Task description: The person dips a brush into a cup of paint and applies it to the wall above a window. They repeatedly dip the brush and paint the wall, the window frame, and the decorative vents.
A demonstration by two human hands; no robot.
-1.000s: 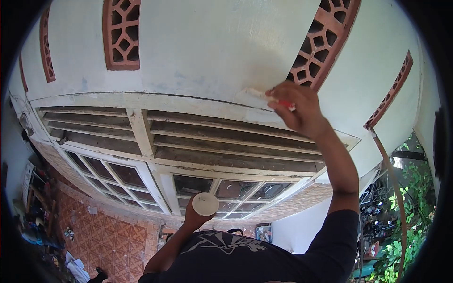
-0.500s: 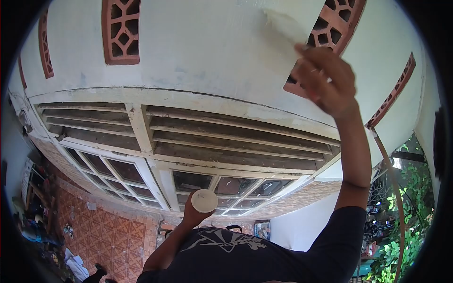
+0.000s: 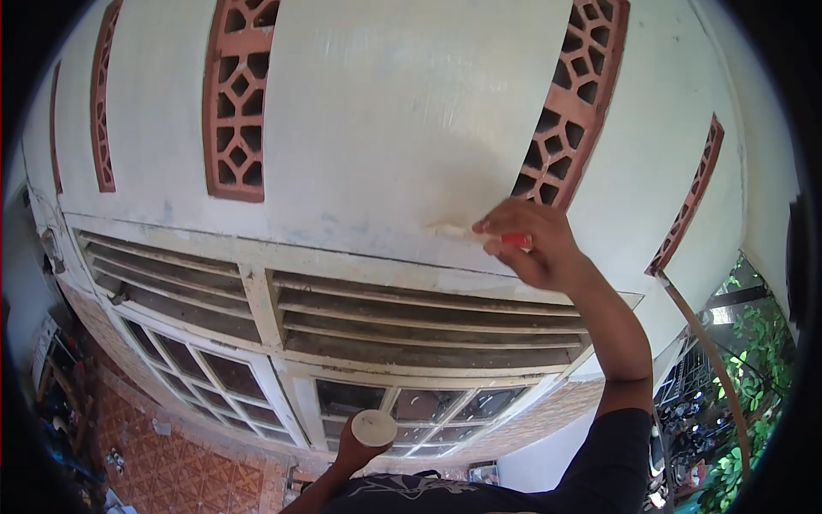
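My right hand point(image 3: 544, 250) is closed around a paintbrush point(image 3: 516, 241) whose red handle shows between the fingers. The pale bristle end points left and lies at the white wall point(image 3: 377, 111), just above the wooden ledge. Low in the view, in front of my chest, my left hand point(image 3: 349, 449) grips a round tub point(image 3: 375, 427) with a whitish top surface. Its fingers wrap the tub's side and are partly hidden behind it. Faint bluish patches mark the wall left of the brush.
Reddish lattice vents point(image 3: 235, 103) run up the wall on both sides. Below the ledge are wooden louvres point(image 3: 419, 321) and white-framed windows point(image 3: 419, 407). A tiled floor point(image 3: 184, 471) lies far below. Green plants point(image 3: 753, 343) and a brown pole point(image 3: 706, 338) stand at the right.
My right hand has come down the wall with the paintbrush, from beside the right vent to just above the ledge. The view has tilted upward; my left hand still holds the tub.
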